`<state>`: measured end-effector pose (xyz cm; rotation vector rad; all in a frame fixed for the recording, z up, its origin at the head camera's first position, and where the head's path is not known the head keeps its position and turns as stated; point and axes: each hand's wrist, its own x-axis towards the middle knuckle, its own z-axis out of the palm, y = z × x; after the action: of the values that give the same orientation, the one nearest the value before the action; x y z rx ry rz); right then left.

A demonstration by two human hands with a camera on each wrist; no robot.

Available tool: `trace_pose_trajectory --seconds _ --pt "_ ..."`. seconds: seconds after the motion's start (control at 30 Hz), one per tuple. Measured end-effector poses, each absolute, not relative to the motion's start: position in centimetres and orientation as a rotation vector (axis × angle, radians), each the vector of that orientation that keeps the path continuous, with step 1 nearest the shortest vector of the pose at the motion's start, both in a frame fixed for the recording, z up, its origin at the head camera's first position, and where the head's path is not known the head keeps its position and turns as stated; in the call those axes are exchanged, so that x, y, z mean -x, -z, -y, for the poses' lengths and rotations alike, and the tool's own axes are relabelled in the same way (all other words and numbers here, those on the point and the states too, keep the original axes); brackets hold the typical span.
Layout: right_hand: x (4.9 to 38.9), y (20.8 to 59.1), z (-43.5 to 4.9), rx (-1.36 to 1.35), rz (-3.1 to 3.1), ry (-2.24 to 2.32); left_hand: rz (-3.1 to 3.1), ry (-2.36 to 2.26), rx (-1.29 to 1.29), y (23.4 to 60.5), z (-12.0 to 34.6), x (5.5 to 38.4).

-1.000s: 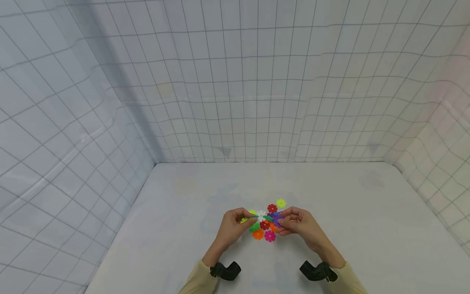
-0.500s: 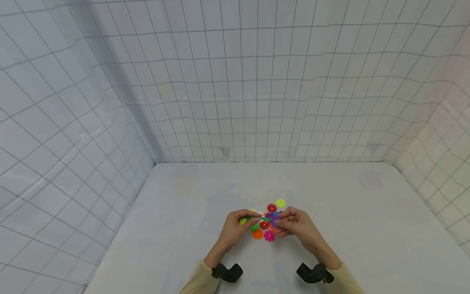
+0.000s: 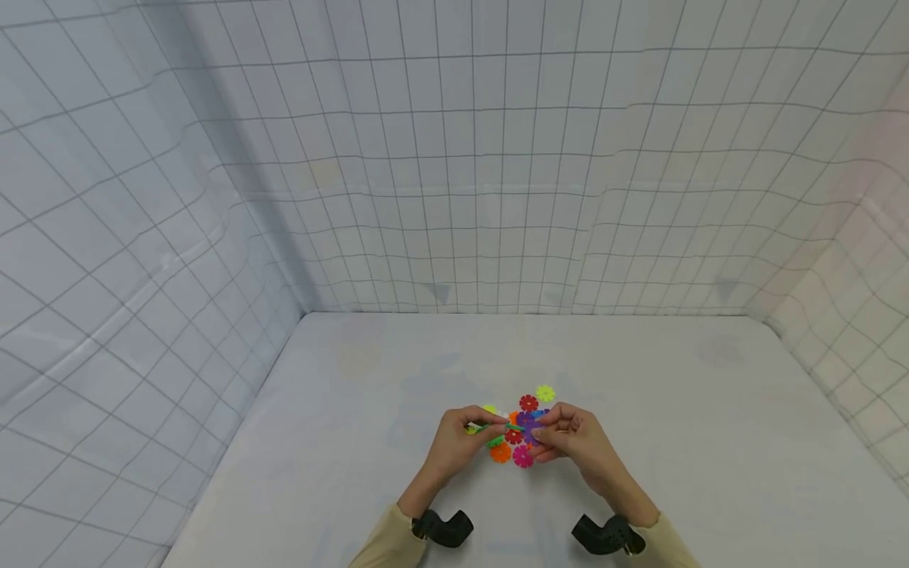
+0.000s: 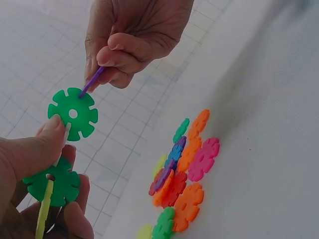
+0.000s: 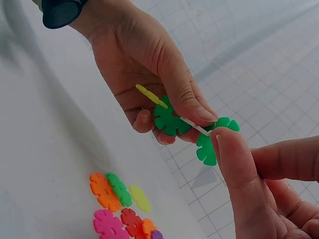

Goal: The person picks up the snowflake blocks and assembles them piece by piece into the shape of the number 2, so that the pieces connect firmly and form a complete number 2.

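Note:
My left hand (image 3: 458, 439) holds a short chain of slotted flower-shaped discs. It has a yellow disc (image 4: 45, 209), a green disc (image 4: 62, 191), a white disc (image 4: 62, 144) seen edge-on, and another green disc (image 4: 83, 107). Thumb and fingers pinch the chain around the white disc. A purple disc (image 4: 93, 79) is pinched by my right hand (image 3: 578, 443), and its edge meets the rim of the outer green disc. How deep it sits in the slot I cannot tell. In the right wrist view my right fingers hide the purple disc.
Several loose discs lie in a cluster on the white table under my hands, among them a pink disc (image 4: 204, 159), an orange disc (image 4: 189, 206) and a red disc (image 3: 529, 403). A yellow-green disc (image 3: 545, 393) lies farthest back. Grid-patterned sheeting (image 3: 454, 197) surrounds the table (image 3: 355, 379).
My left hand has moved slightly right with the chain, and my right hand slightly left with the purple disc. The gap between the hands has narrowed. The loose discs stay in place.

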<state>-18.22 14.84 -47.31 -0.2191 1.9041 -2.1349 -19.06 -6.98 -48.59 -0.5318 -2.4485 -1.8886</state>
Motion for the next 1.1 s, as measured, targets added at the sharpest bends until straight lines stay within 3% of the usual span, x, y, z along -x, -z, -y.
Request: trace_pose_trajectory --seconds 0.23,1.1 --pt "18.2 47.4 -14.6 0.169 -1.893 2.16 2.456 1.968 0.484 45.5 6.8 17.6" --pt "17.3 46.4 -13.8 0.125 -1.895 2.207 2.348 2.159 0.53 46.5 7.1 17.8"
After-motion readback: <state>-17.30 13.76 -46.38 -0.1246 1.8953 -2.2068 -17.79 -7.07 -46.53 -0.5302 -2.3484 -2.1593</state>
